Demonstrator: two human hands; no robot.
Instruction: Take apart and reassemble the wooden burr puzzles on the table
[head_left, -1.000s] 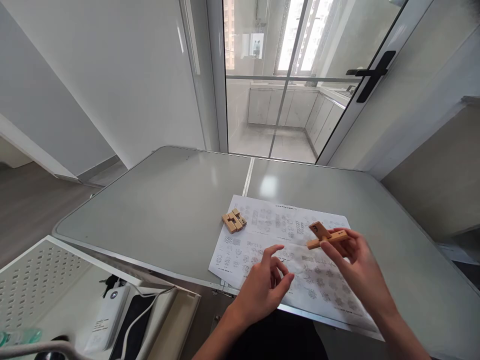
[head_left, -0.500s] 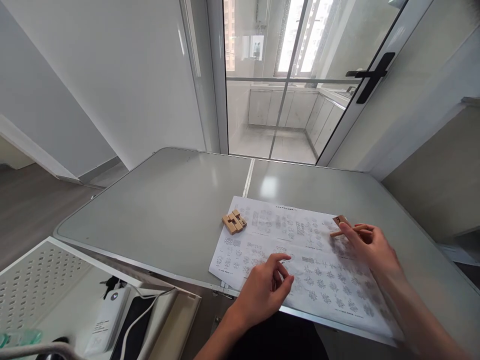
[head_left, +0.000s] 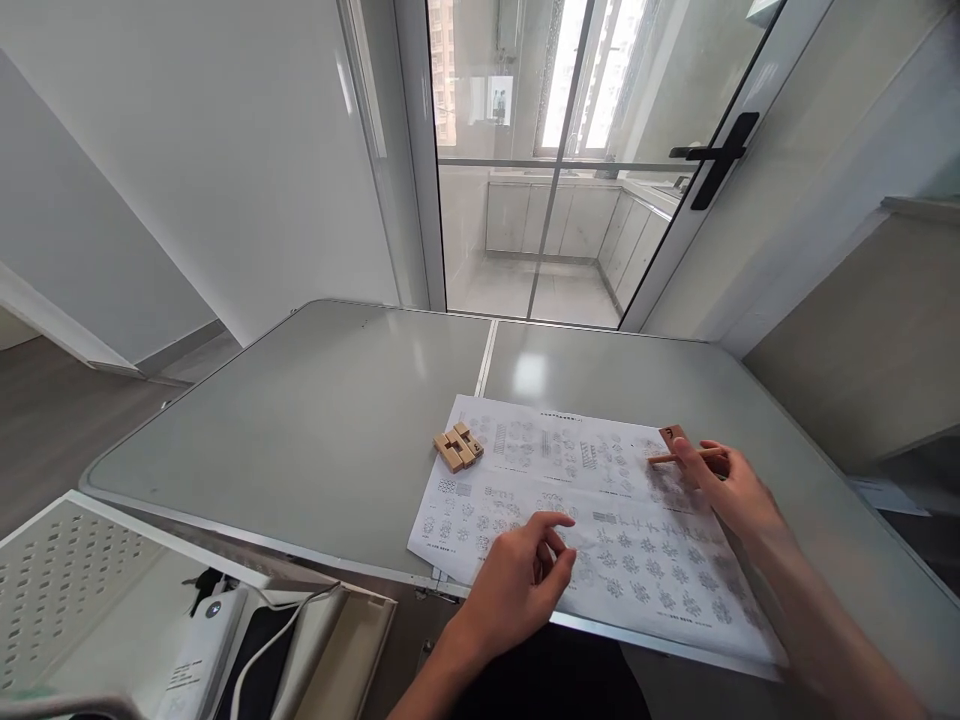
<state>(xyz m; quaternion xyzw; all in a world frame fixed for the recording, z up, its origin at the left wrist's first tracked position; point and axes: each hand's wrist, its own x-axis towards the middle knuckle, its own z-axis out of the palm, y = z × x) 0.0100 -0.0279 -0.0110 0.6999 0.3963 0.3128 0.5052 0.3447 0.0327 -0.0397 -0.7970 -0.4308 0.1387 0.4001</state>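
My right hand (head_left: 724, 485) is over the right side of a printed paper sheet (head_left: 517, 480), fingers closed around a thin wooden piece (head_left: 661, 460) that points left. A flat brown wooden piece with a dark mark (head_left: 667, 434) shows just beyond the thumb; whether it is held or only touched I cannot tell. My left hand (head_left: 521, 575) hovers at the sheet's near edge, fingers loosely curled and apart with nothing visible in them. Several notched wooden puzzle blocks (head_left: 457, 447) lie together at the sheet's left edge, one bearing a dark mark.
The grey table (head_left: 300, 420) has a metal seam running away from me. To the lower left, a white perforated holder (head_left: 71, 590) carries keys (head_left: 204, 588), a white boxy device (head_left: 196, 650) and a cable (head_left: 259, 655). Beyond the table stands a glass door with a black handle (head_left: 724, 160).
The view has shifted slightly to the right, so everything appears a little further left. Both hands keep nearly the same pose, and the puzzle blocks lie as before.
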